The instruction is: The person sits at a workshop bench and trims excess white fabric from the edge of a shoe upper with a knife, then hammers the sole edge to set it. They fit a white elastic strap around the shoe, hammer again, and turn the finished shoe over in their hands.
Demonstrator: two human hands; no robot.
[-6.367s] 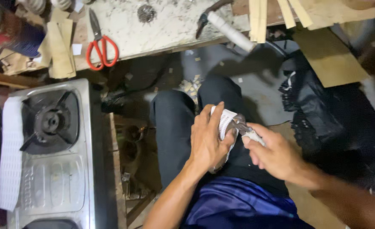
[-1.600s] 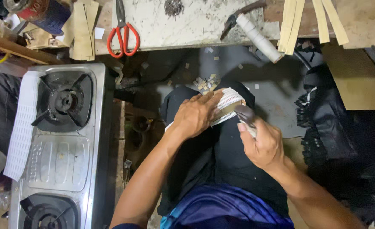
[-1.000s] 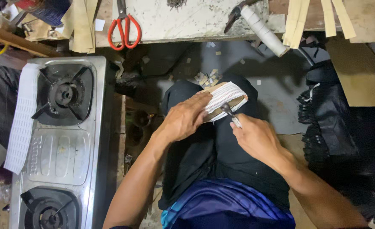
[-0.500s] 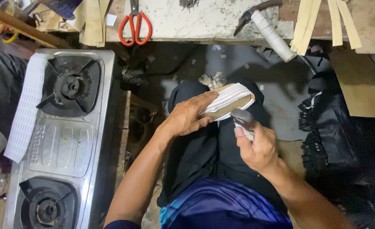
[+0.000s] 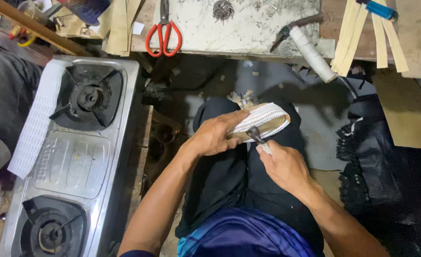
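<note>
Left hand (image 5: 215, 135) grips a tan sole-shaped piece (image 5: 263, 124) wrapped in white perforated strip, held over the lap, long axis running left to right, tip pointing right. Right hand (image 5: 282, 164), fingers closed, holds a small metal tool (image 5: 257, 138) against its lower edge. Red-handled scissors (image 5: 164, 34) lie on the table (image 5: 248, 26); a two-burner gas stove (image 5: 72, 157) stands at left.

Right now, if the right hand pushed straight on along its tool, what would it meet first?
The right hand points up-left; its small metal tool already reaches the tan sole-shaped piece with white perforated trim, likely touching, with the left hand just beyond.
</note>
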